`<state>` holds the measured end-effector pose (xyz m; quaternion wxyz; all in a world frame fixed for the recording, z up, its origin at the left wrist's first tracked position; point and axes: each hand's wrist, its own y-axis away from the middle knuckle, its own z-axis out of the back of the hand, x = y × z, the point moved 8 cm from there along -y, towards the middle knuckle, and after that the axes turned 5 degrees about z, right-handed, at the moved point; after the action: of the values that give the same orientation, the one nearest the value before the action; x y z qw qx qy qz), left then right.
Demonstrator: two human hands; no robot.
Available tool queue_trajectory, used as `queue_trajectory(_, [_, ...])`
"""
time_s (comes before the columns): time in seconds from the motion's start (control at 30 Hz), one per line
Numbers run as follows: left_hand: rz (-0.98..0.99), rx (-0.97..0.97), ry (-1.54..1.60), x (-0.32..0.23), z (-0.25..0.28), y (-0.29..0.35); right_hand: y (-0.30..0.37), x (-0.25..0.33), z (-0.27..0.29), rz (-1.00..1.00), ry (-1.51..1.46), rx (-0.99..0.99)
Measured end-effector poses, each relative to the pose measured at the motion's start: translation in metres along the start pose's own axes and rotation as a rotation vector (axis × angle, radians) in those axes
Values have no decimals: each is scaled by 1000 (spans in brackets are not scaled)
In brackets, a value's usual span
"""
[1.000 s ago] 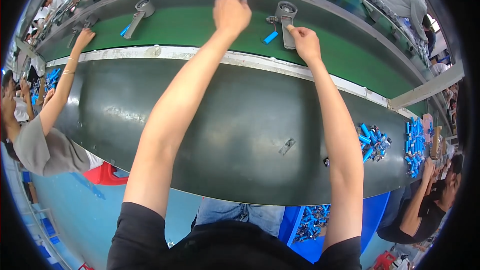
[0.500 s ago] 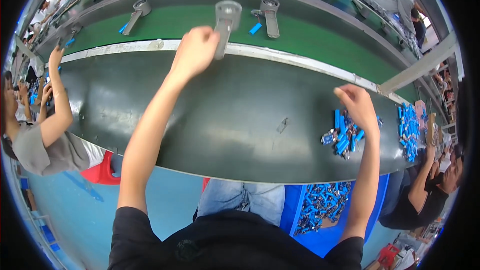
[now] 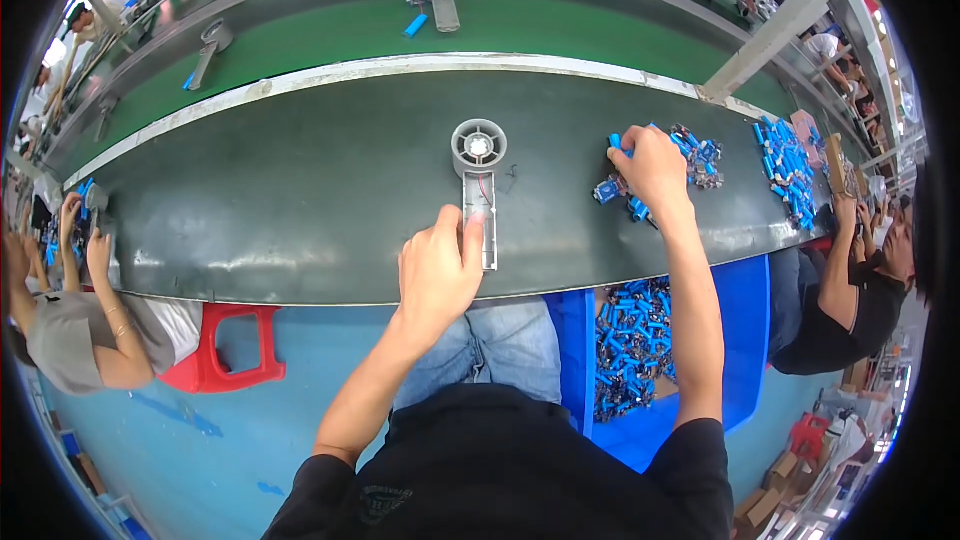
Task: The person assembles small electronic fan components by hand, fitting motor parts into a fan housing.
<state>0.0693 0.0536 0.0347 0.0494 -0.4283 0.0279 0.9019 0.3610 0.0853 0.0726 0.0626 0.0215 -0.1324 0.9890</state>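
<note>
On the dark green tabletop in front of me lies a grey handheld fan housing (image 3: 479, 145), its round fan head away from me and its hollow handle toward me. A thin red wire shows inside the handle. My left hand (image 3: 442, 265) is closed on the handle from the left, with a finger or thumb over its open channel. To the right, my right hand (image 3: 652, 172) is at a pile of blue battery cells with small circuit boards (image 3: 700, 155). Its curled fingers pinch a blue battery (image 3: 617, 143); the palm side is hidden.
A green conveyor (image 3: 330, 30) runs beyond a white rail, carrying another fan housing (image 3: 441, 5). More batteries (image 3: 788, 175) lie at the far right. By my legs stands a blue bin (image 3: 745, 340) of batteries. A metal post (image 3: 775, 25) rises at the back right. Co-workers sit on both sides.
My left hand has brought the fan housing from beside the conveyor rail down to the tabletop before me. My right hand has lowered onto the battery pile. The view has shifted.
</note>
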Motion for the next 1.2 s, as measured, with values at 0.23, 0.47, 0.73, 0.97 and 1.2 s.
queue_trajectory(0.23, [-43, -18, 120, 9, 6, 2, 3, -22, 21, -179, -576, 187])
queue_trajectory(0.47, [-93, -94, 278, 15, 6, 2, 6, -22, 26, -324, -1209, 147])
queue_trajectory(0.73, [-110, -144, 399, 10, 12, 6, 15, -5, 33, -406, -1520, 84])
queue_trajectory(0.97, [-417, 104, 621, -62, 11, 2, 31, 71, 42, -356, -1993, 114])
queue_trajectory(1.2, [-230, 26, 1000, -47, 10, -2, 55, 121, 36, -315, -1928, 8])
